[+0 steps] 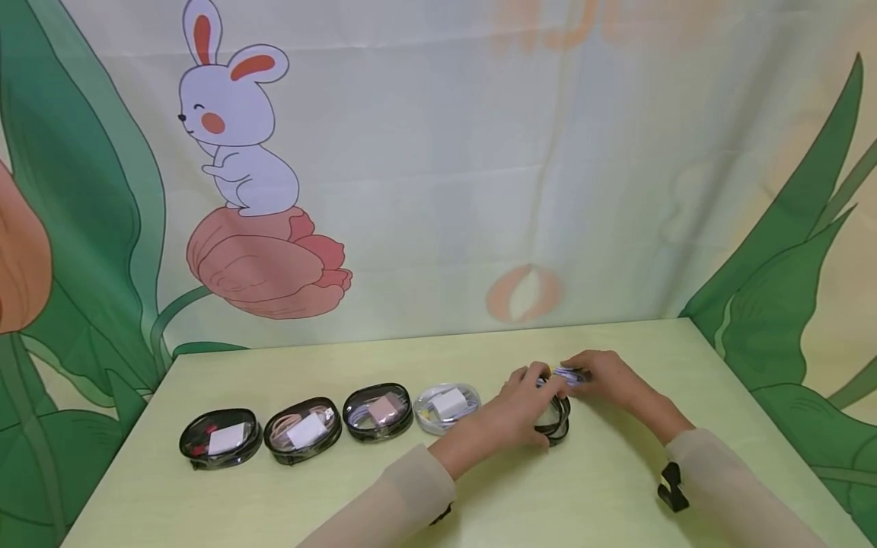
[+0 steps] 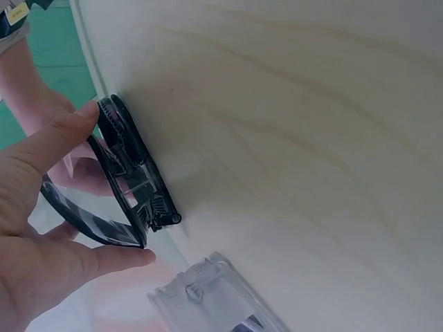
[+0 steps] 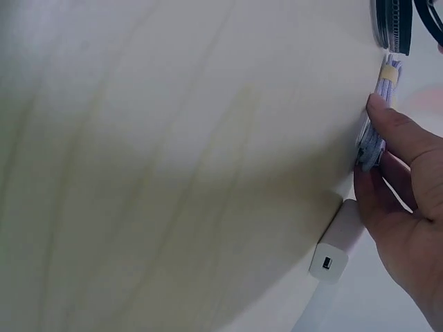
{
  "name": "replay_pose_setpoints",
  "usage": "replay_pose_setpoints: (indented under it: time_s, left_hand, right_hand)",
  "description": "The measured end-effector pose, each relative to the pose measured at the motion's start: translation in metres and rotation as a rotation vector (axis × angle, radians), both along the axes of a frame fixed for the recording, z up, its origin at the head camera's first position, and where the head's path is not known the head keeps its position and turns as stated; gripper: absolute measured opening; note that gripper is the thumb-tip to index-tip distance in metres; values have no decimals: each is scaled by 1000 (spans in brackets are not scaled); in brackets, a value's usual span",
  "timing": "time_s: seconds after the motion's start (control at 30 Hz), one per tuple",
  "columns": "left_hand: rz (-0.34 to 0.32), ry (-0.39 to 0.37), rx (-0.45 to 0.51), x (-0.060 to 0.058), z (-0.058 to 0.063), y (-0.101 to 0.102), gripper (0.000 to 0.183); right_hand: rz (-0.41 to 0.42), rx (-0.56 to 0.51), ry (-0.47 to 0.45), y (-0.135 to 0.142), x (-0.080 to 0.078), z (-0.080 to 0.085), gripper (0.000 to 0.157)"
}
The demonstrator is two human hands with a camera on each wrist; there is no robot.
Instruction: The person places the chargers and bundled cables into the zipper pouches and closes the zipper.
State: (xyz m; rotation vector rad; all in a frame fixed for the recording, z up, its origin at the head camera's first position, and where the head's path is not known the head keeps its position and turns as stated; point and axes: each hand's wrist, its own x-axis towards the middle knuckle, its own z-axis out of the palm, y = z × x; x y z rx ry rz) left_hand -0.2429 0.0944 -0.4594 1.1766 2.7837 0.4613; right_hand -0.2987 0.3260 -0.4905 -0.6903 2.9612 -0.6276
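My left hand (image 1: 517,407) grips the lifted lid of an oval, see-through zip case (image 1: 562,421) with black edging. In the left wrist view the case (image 2: 158,197) stands unzipped, its lid (image 2: 86,214) raised away from its base. Just right of it, my right hand (image 1: 610,380) pinches a folded lavender cable (image 1: 567,374) bundled with a yellow tie. The cable's tied end (image 3: 390,72) points toward the case in the right wrist view. A white charger plug (image 3: 336,245) lies on the table beside my right hand; in the head view it is hidden.
To the left, several closed oval cases stand in a row: a clear-edged one (image 1: 425,422), then black-edged ones (image 1: 378,435), each with a cable and plug inside. Behind the pale table (image 1: 582,495) hangs a printed cloth (image 1: 411,190).
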Motion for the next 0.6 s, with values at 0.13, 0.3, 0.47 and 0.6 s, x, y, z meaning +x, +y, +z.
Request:
replay_pose_setpoints:
  time_s: [0.13, 0.3, 0.47, 0.6]
  left_hand:
    - [7, -19, 24, -1, -1, -2, 66]
    - [4, -24, 44, -1, -2, -4, 65]
    - [2, -31, 51, -1, -1, -4, 64]
    - [6, -42, 54, 0, -1, -3, 64]
  right_hand:
    - [-42, -16, -32, -2, -2, 2, 37]
    - [-51, 6, -20, -2, -4, 3, 34]
    - [-81, -22, -24, -2, -2, 2, 34]
    - [-88, -55, -26, 0, 1, 2, 34]
